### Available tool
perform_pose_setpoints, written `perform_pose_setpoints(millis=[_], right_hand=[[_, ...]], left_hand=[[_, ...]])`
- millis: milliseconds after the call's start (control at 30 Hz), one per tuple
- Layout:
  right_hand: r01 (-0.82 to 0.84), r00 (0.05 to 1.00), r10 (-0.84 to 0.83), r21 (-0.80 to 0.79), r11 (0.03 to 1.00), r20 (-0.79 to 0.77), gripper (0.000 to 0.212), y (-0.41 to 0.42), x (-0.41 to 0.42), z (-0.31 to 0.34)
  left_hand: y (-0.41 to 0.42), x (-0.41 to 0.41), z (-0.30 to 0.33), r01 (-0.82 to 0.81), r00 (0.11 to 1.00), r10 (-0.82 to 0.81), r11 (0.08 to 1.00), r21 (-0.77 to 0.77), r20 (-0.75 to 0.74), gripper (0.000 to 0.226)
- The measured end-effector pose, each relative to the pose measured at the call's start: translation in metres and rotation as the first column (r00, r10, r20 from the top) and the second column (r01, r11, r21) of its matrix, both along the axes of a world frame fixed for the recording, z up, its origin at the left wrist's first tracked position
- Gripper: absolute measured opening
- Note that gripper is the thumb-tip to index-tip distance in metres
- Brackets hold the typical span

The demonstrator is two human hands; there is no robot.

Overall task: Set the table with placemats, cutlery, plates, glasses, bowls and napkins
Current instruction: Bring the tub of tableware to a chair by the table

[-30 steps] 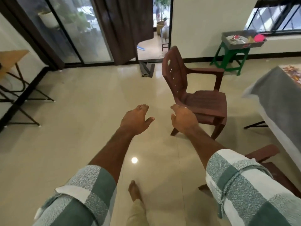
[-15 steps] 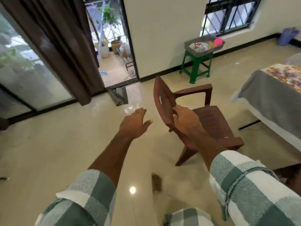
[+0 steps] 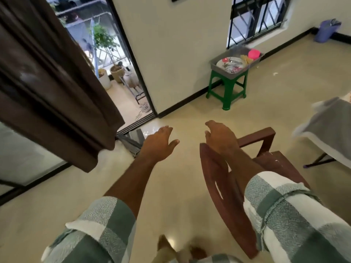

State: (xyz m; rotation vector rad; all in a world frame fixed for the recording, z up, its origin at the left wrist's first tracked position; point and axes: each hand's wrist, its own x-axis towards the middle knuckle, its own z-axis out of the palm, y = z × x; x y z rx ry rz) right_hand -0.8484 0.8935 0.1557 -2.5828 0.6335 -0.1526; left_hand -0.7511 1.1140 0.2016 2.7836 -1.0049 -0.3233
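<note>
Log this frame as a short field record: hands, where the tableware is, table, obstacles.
left hand: left hand empty, fingers relaxed, out over the floor
right hand: right hand empty, fingers loosely curled, above the back of the brown plastic armchair; contact unclear
tableware: grey metal tray on the green plastic stool by the wall, holding a white plate, cutlery and a pink bowl
table: grey-clothed table at the right edge, mostly out of frame
obstacles: armchair stands between the person and the table
</note>
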Motion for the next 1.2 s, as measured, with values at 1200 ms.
perform_pose_setpoints(millis=[1200], right_hand=[[0.348, 0.913, -0.374, -0.164, 0.923, -0.161, 0.036, -0.585, 0.561, -0.029]], left_hand=[[-0.638, 0.645, -0.072, 0.163, 0.892, -0.241, 0.960, -0.226, -0.381, 0.048]])
